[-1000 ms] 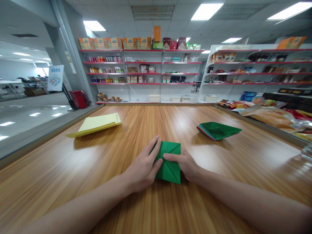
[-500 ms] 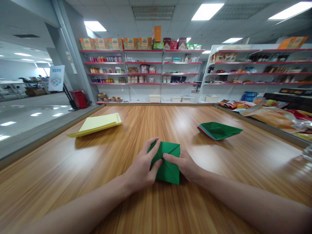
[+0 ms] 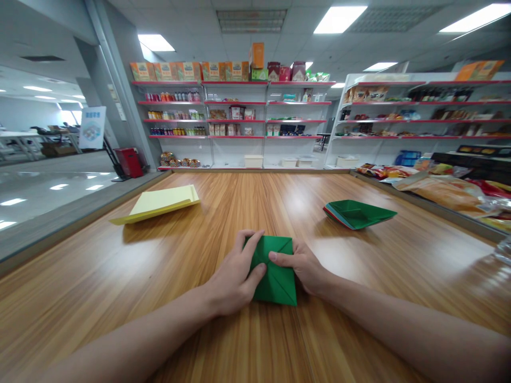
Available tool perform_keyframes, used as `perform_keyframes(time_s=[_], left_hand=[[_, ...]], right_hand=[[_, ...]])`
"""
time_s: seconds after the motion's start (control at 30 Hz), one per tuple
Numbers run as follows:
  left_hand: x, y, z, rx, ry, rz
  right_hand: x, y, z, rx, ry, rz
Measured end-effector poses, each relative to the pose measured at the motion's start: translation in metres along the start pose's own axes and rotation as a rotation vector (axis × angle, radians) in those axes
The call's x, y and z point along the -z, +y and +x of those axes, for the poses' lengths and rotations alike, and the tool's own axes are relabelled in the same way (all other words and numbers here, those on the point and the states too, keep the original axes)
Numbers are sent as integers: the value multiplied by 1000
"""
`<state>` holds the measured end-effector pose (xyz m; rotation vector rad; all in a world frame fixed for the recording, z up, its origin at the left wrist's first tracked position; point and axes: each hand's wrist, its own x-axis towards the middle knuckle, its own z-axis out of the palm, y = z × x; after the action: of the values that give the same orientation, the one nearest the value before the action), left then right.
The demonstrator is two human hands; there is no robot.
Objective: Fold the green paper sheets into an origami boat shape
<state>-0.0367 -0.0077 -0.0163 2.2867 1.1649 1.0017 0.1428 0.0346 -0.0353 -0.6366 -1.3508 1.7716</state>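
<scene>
Between my hands is a folded square of green origami paper (image 3: 279,284), with diagonal creases meeting near its middle. My left hand (image 3: 239,274) grips its left side, thumb and fingertips on the upper face. From the right edge, my right hand (image 3: 305,266) pinches the paper, its thumb lying on top near the centre and its other fingers hidden underneath. The paper is held just over the wooden table (image 3: 179,324). Farther off to the right lies a stack of folded papers (image 3: 359,213), green on top with red and blue edges showing below.
A yellow pad or stack of yellow paper (image 3: 165,202) rests at the left of the table. Bagged snacks (image 3: 443,194) line the right side, and a clear plastic item (image 3: 503,249) sits at the right edge. Stocked shelves (image 3: 235,119) stand behind.
The green paper has turned slightly and its near edge has come a little closer to me. Both hands keep hold of it, shifting only slightly.
</scene>
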Motion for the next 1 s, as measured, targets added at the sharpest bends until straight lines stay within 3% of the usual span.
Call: perform_keyframes(time_s=[0.13,0.3,0.47,0.57,0.7,0.83,1.0], left_hand=[[0,1,2,77,133,-49],[-1,1,3,238,208,-172],[-5,-4,6,489,155,-776],[-7,-7,8,543,154,-945],[-8,-9,10,515,122,-1005],[-5,-8,11,521,172,-984],[-2,-8,12,556,231,-896]], right_hand=[[-1,0,1,20,18,-57],[0,0,2,26,52,-116],[1,-2,4,21,7,-16],[2,-3,5,15,2,26],[2,-5,5,-16,26,51],[-2,-6,5,-21,28,71],[-6,-5,7,9,167,63]])
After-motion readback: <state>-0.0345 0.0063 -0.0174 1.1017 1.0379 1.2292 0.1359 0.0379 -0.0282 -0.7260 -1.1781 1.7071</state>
